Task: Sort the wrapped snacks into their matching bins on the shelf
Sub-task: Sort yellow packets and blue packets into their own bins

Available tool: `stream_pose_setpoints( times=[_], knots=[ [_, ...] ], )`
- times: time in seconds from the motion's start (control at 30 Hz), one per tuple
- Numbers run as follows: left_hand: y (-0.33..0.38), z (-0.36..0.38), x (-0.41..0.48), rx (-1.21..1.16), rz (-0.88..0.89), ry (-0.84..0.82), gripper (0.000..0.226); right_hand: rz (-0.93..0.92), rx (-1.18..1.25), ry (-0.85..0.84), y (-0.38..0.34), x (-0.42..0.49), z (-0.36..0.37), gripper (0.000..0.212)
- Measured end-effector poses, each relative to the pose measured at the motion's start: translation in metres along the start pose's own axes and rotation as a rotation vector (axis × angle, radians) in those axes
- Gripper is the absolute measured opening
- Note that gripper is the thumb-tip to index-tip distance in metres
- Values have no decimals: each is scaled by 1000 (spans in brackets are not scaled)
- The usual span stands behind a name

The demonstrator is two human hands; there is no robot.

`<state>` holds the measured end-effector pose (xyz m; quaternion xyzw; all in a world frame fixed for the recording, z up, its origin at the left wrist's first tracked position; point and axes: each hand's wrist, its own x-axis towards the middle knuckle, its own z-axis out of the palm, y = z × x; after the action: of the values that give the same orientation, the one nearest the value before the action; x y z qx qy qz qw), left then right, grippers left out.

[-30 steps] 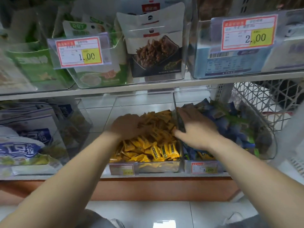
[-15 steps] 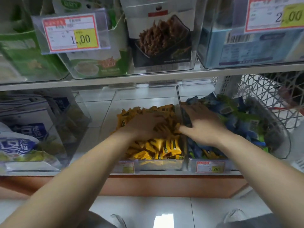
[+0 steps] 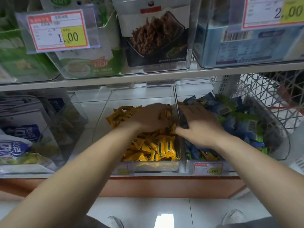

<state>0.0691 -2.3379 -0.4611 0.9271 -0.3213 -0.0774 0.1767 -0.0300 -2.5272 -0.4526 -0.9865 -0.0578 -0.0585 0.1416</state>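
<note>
A clear bin [image 3: 156, 167] on the lower shelf is heaped with yellow wrapped snacks [image 3: 158, 145]. Right of it, a second clear bin [image 3: 189, 159] holds blue and green wrapped snacks [image 3: 238, 116]. My left hand [image 3: 148, 118] lies palm down on the yellow heap, fingers curled over a few yellow packets near the divider wall. My right hand [image 3: 197, 127] reaches across the blue bin, fingers spread over dark blue packets, its thumb touching the yellow pile at the divider. What either palm covers is hidden.
The upper shelf [image 3: 148, 79] carries clear bins with green boxes [image 3: 92, 63], a dark snack bag [image 3: 156, 38] and a blue box [image 3: 246, 45], with price tags in front. White and blue bags [image 3: 18, 142] fill the lower left bin. A white wire basket [image 3: 271, 99] stands at the right.
My left hand has slid rightward and further back over the yellow pile toward the divider. My right hand has stayed at the divider, fingers spreading. The camera has moved closer.
</note>
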Motion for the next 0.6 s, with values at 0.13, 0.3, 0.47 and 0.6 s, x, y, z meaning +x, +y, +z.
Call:
stream_pose_setpoints(
  times=[0.13,0.3,0.47,0.6],
  knots=[
    [-5,31,5,-132,-31,-162,81,17,11,-16,0,0,-1,83],
    [-24,28,9,108,61,3,60,22,26,-10,1,-2,-2,88],
    [-56,-5,-2,286,38,40,52,-3,12,2,2,-4,-1,78],
    [-59,-30,-6,429,-72,-112,50,3,17,-2,1,-4,-1,79]
  ],
)
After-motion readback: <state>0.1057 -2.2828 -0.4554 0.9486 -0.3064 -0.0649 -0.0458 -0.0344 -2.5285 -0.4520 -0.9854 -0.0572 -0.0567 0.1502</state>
